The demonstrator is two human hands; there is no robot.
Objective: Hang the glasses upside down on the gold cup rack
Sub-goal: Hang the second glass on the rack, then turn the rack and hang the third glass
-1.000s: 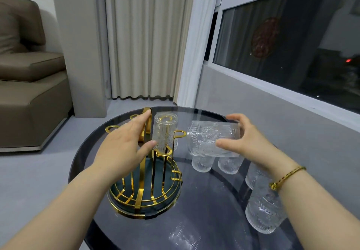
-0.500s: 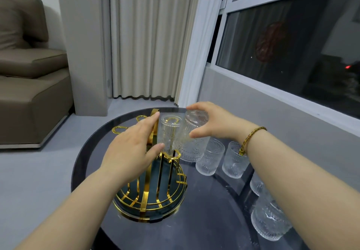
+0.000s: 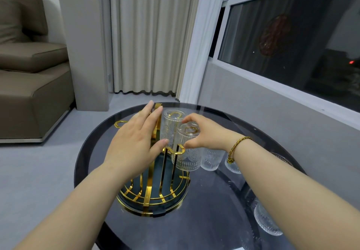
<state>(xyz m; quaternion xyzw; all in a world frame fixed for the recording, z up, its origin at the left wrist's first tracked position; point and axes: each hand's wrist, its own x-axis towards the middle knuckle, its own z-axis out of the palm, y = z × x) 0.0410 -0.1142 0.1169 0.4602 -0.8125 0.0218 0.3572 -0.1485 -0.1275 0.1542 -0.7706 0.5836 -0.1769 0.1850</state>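
Desk, round, dark glass, with open surface in front of the rack and bare floor past its left edge. On the right edge stand loose glasses, one close to the rim. Right hand pinches an upside-down glass over a gold hook, fingers curled on its wall. A second inverted glass hangs just behind. Left hand lies open, fingers straight, against the rack's centre post, thumb touching the hanging glass.
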